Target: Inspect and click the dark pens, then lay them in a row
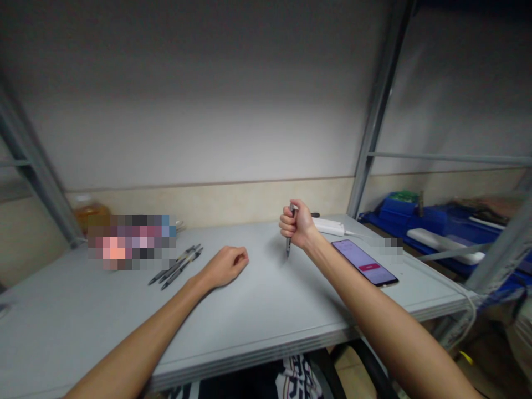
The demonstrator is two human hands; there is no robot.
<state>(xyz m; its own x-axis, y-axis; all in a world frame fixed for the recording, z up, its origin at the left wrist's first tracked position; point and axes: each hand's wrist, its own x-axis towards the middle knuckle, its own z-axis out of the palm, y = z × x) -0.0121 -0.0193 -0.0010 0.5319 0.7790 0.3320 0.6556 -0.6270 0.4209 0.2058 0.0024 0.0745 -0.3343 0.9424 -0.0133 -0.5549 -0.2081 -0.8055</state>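
My right hand (296, 223) is wrapped in a fist around a pen (288, 246), held upright with its tip pointing down and the thumb over its top. The tip is close to the table, but I cannot tell if it touches. My left hand (228, 266) rests on the tabletop with its fingers curled in, and nothing shows inside them. Left of that hand, several similar pens (177, 267) lie side by side at a slant, apart from it.
A lit smartphone (361, 260) lies on the grey table (249, 316), close to my right forearm. Behind it are a white power strip (329, 226) and a cable. A blurred-out pile (133, 241) and a bottle of amber liquid (89, 213) stand back left. Metal posts (376, 111) flank the table.
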